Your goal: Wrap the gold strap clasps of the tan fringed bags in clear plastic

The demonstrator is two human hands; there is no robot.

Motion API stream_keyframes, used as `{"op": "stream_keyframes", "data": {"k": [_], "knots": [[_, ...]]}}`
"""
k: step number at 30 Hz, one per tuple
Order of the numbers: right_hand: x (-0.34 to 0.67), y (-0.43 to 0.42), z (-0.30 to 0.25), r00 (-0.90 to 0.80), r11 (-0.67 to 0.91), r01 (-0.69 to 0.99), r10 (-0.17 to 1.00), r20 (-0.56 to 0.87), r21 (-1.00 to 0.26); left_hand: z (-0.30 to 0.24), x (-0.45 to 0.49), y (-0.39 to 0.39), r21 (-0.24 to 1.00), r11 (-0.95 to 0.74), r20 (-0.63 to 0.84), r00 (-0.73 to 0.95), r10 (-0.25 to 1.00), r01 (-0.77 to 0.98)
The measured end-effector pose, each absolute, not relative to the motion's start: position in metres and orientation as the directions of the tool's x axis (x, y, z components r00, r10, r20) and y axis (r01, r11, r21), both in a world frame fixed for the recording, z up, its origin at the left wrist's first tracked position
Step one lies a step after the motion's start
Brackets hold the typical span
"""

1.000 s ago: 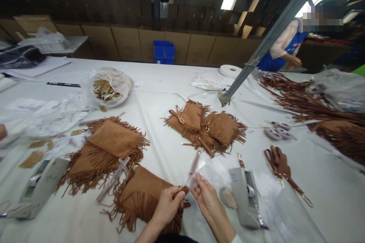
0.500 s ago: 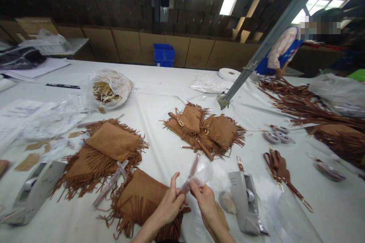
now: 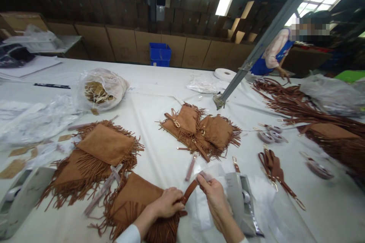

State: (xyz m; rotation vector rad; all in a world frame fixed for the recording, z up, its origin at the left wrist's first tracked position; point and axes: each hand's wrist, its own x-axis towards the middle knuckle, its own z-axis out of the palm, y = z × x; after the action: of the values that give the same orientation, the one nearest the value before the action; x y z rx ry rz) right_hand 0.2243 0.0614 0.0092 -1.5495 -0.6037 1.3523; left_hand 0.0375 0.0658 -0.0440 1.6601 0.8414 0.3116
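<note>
The bag is tan, the strap reddish-brown.

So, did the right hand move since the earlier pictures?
Yes: measured against the grey tape dispenser, the right hand has shifted to the right, closer to it.

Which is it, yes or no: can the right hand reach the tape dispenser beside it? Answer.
Probably yes: the tape dispenser stands alongside, unobstructed, though the right hand holds the brown strap.

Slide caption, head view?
Left hand on a brown fringed suede-like bag, right hand holding a brown leather strap.
</note>
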Motion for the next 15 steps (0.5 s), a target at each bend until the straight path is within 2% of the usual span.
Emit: {"op": "stream_keyframes", "data": {"k": [6,12,15], "knots": [[0.234,0.076,0.011,0.381,-0.393,-0.297,0.787,-0.485,-0.871,-0.038,0.028,0.051,0.938,-0.006,-0.235,0.651,0.721,0.345],[0.218,0.074,0.014,0.270,-0.430,-0.339,0.808,-0.524,-0.837,-0.025,0.028,0.041,0.941,0.044,-0.238,0.560,0.793,0.337],[0.214,0.071,0.011,0.308,-0.425,-0.353,0.789,-0.533,-0.833,-0.026,0.030,0.036,0.934,0.075,-0.255,0.505,0.825,0.349]]}}
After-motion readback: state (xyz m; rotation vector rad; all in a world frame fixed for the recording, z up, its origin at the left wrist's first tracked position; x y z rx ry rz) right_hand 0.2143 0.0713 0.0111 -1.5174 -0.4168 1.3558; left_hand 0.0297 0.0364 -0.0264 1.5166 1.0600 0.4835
